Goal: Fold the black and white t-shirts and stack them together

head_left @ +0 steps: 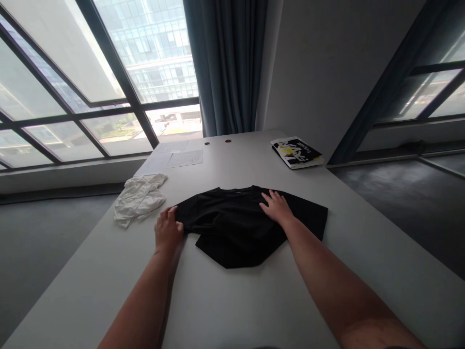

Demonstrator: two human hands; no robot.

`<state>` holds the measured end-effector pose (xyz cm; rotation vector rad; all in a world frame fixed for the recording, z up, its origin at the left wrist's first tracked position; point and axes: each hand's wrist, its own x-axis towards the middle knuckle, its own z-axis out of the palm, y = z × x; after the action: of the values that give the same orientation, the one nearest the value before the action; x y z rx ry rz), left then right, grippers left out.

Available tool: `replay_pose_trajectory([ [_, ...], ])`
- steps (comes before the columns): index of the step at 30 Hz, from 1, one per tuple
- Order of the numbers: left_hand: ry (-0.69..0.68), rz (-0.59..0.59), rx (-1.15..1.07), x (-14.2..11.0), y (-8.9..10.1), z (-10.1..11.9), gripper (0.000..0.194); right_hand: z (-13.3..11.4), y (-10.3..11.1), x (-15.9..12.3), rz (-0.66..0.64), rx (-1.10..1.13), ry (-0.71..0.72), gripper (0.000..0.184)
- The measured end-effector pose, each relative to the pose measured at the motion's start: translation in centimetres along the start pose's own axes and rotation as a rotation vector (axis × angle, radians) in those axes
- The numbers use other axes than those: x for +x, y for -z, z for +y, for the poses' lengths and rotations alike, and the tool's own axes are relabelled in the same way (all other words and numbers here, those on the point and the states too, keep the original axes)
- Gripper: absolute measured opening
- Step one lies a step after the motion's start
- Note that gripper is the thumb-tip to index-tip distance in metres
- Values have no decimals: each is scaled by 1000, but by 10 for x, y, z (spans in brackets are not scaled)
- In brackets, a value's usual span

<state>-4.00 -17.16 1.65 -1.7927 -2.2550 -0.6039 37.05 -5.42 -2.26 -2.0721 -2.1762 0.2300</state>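
A black T-shirt (232, 223) lies across the white table (218, 310), its collar toward the far end and its sleeves spread to both sides. The lower part looks folded or bunched under, with a corner sticking out at the near left. My left hand (169, 228) grips the end of the left sleeve, fingers curled over its edge. On the upper right of the shirt, near the collar, my right hand (276, 206) rests flat with its fingers spread. A crumpled white cloth (141, 198) lies just beyond my left hand.
Sheets of paper (184, 158) lie at the far left of the table. A black, white and yellow printed packet (298, 152) sits at the far right. Two small round fittings (228, 141) are near the far edge. Behind stand a blue curtain (228, 68) and windows.
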Motion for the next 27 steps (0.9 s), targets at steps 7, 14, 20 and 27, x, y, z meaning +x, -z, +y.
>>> replay_pose_trajectory([
  [7, -344, -313, -155, -10, -32, 31, 48, -23, -5, -10, 78, 8, 138, 59],
  [14, -261, -343, -89, -3, -45, 26, 49, -25, -20, 6, -85, -39, 144, 68],
  [20, -271, -363, -105, 42, -60, 31, 49, -29, -3, 42, 30, 25, 172, 58],
  [27, -251, -128, -158, 49, -46, 39, 43, -30, 27, 14, 512, 297, 217, 43],
])
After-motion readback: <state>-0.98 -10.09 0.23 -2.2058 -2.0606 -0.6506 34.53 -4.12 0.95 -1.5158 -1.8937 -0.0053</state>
